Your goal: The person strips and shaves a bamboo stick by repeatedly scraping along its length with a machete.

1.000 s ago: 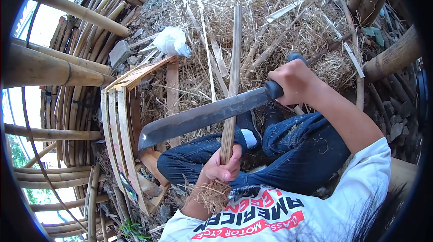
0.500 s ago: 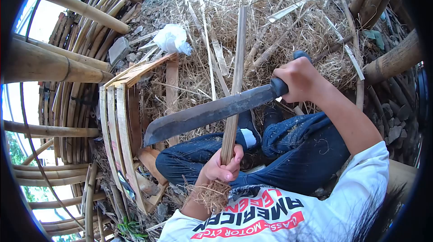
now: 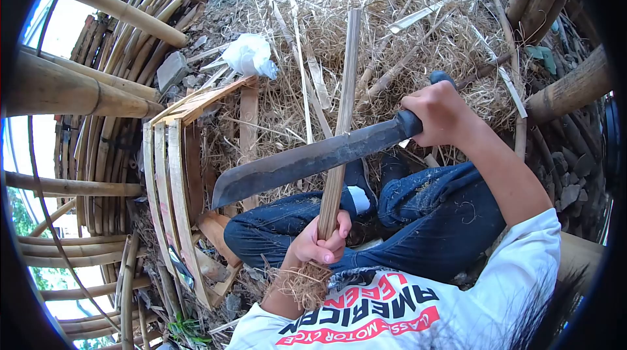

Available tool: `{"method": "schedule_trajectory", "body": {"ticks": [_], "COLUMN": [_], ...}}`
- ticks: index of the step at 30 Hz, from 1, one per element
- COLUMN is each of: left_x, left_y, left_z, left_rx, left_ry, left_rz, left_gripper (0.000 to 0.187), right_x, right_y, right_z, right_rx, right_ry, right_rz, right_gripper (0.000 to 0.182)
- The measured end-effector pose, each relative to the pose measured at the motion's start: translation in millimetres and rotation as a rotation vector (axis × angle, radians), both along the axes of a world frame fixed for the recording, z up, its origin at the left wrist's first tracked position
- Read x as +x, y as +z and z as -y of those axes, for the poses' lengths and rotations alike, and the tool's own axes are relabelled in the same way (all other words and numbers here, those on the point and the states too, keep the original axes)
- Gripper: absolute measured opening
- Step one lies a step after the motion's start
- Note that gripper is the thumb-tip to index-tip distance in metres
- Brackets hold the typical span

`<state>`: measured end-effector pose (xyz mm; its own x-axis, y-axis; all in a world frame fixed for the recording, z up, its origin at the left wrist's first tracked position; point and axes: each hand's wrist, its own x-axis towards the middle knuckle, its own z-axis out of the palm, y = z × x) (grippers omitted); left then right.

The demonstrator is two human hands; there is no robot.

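My left hand [image 3: 320, 240] is closed round the lower end of a long, thin bamboo strip [image 3: 347, 92], which stands up and away from me. Curled shavings [image 3: 305, 286] hang at my left wrist. My right hand [image 3: 436, 115] grips the dark handle of a machete [image 3: 313, 157]. Its wide blade lies across the front of the strip at about mid-length, tip pointing left. Whether the edge bites into the strip cannot be made out.
A slatted wooden crate [image 3: 176, 180] stands left of my knee. Beyond my feet lie heaped shavings [image 3: 405, 76] and loose split strips. A white plastic bag [image 3: 249, 55] rests past the crate. Bamboo poles [image 3: 59, 85] frame the left; another pole [image 3: 571, 82] juts in at right.
The machete and my right hand have shifted slightly to the right, the blade still crossing the strip. My left hand and the bamboo strip have hardly moved.
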<state>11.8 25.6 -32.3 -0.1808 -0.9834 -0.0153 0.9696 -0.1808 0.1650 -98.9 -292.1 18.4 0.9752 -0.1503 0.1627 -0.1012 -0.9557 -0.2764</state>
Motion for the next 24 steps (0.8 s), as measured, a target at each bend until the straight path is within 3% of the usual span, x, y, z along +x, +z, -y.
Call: {"method": "schedule_trajectory", "body": {"ticks": [11,14,16,20,24], "left_x": [-0.8,-1.4,2.1,-1.8,-5.3], "left_y": [-3.6,-4.4,-1.8,-8.9,-7.3], "left_z": [-4.2,-2.4,-3.3,5.4,10.7], "left_rx": [0.007,-0.059,0.070,0.040,0.058], "left_ry": [0.003,0.066,0.050,-0.006,-0.039], "left_rz": [0.015,-0.108,-0.025,-0.094,-0.094], "left_gripper": [0.047,0.041,0.045,0.042,0.043], "right_x": [-2.5,0.9,5.9,13.8,13.5], "right_y": [0.2,-2.5,1.0,6.2,1.2], "right_z": [1.4,-9.1,-23.5,-33.5,-27.0], "right_rx": [-0.025,0.017,0.035,-0.100,0.031], "right_ry": [0.011,0.041,0.090,0.185,0.098], "right_rz": [0.007,0.034,-0.002,-0.060,-0.014], "right_gripper": [0.022,0.022,0.023,0.025,0.021]}}
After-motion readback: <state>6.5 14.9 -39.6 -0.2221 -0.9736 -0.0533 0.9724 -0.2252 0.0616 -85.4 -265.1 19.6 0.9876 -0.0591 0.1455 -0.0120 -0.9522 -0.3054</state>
